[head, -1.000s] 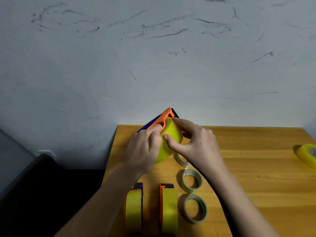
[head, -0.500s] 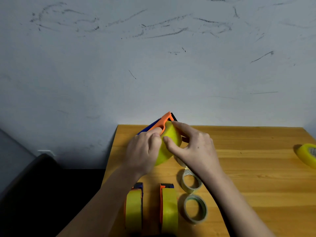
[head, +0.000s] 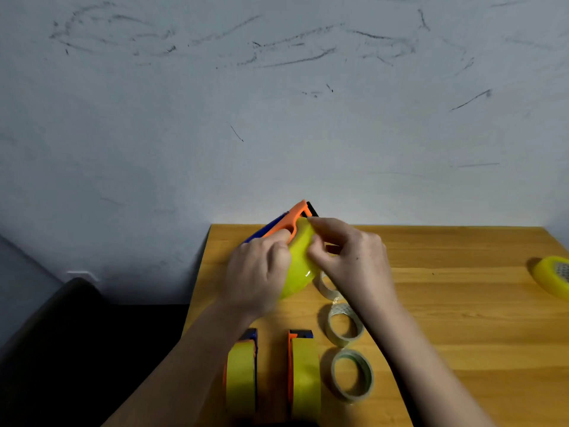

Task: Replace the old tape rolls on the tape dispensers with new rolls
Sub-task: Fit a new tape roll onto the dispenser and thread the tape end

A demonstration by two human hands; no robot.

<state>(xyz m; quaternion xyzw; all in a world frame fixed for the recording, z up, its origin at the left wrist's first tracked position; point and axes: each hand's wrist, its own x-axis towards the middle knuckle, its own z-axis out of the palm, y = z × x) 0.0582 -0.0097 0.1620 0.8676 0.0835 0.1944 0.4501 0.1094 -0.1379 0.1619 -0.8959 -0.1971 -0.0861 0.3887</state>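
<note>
A scuffed grey wall backs the wooden counter (head: pixel 462 303). Right hand (head: pixel 354 263) fingers (head: pixel 317 254) pinch the yellow roll (head: pixel 298 269), probably seating it in the orange dispenser (head: pixel 292 218) that the left hand (head: pixel 255 272) grips. Nearer, two loaded dispensers (head: pixel 303 374) look finished beside three spent rolls (head: pixel 351 375); one fresh roll (head: pixel 551 277) waits far right

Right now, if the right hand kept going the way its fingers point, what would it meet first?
The right hand points up-left; its fingertips already touch the yellow tape roll on the orange dispenser. Just beyond lies the left hand, though depth is unclear.
</note>
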